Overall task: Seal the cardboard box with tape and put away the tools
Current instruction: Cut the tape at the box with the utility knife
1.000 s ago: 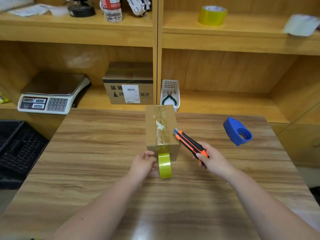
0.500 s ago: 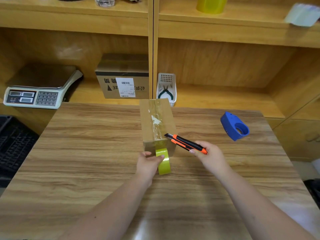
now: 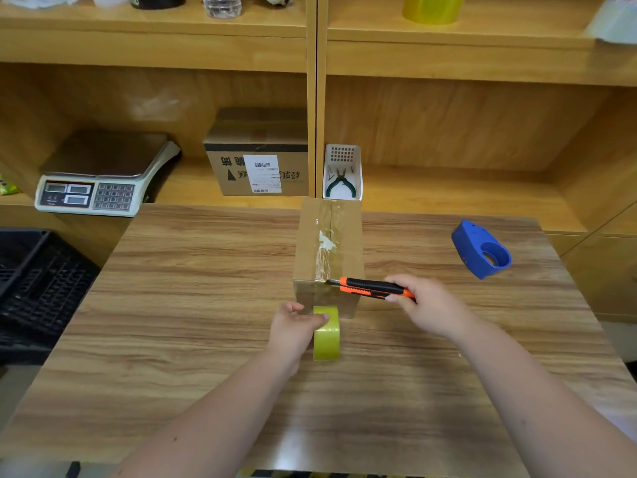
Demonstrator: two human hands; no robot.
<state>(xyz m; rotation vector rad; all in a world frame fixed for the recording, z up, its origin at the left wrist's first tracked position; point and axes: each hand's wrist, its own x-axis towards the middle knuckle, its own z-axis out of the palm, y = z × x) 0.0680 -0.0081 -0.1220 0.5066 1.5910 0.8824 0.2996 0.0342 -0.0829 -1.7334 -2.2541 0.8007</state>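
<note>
Step in hand: we judge that we are at the cutting of the tape; a strip already runs along the top seam of the cardboard box [image 3: 329, 250] and down its near face to the tape roll [image 3: 326, 334].
Left hand: our left hand [image 3: 293, 331] holds the roll upright on the surface [image 3: 193, 305], the fingers [image 3: 319, 317] closed over its top, just in front of the box.
Right hand: our right hand [image 3: 425, 303] grips the orange utility knife [image 3: 370, 288]; its fingers are wrapped around the handle, and the tip points to the near top edge of the box, above the left fingers.
Blade: too small to tell how far it is out, or if it already touches the tape.
Next move: it calls, we think, for keeping the strip tight with the roll and drawing the blade across it between box and roll, away from the left fingers.
Risk: the blade is close above the left fingers.
Tools still to put away: the knife, the roll, and perhaps the blue tape dispenser [image 3: 481, 250], which lies on the surface well to the right of the right fingers.
White basket [image 3: 343, 157]: on the shelf beyond the box; it holds green-handled pliers [image 3: 341, 186] and some thin items we cannot identify.
Box contents: closed, so not visible.
</note>
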